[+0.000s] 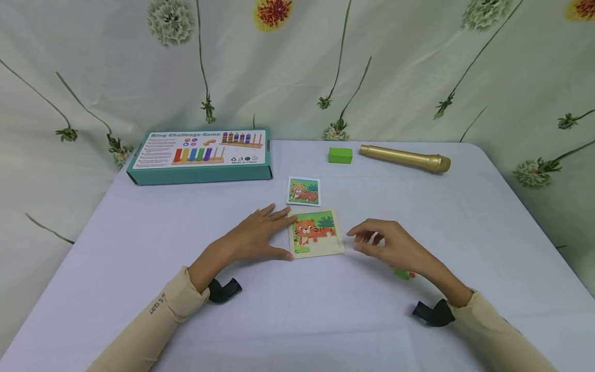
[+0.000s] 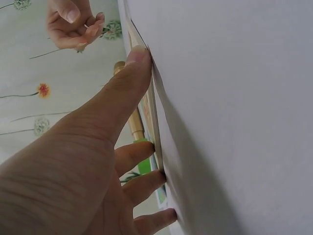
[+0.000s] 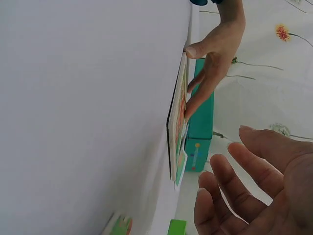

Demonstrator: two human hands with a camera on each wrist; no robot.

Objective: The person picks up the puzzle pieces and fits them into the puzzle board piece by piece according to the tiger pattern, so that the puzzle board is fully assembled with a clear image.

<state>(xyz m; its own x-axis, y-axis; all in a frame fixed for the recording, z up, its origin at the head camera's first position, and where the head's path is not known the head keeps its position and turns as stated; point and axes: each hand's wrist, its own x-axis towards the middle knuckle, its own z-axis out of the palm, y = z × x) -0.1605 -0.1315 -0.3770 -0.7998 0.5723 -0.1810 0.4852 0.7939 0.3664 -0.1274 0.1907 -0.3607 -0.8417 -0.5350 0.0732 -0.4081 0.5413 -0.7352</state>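
A wooden tiger puzzle board [image 1: 327,246] lies flat in the middle of the table, with bare wood at its lower right. My left hand [image 1: 257,235] rests at its left side, fingers spread; the thumb touches the lower left corner and the index finger reaches onto the upper left edge. Just right of the board hovers my right hand [image 1: 395,244], fingers loosely bent and nothing in them, as the right wrist view also shows. Partly hidden under the right wrist is a loose green and red puzzle piece [image 1: 401,274]. A matching tiger picture card [image 1: 304,191] lies directly behind the board.
At the back left stands a teal game box [image 1: 200,175]. A green block [image 1: 340,155] and a gold toy microphone [image 1: 402,158] lie along the back right. The table [image 1: 297,315] has a white cloth, with a flowered curtain [image 1: 279,77] behind.
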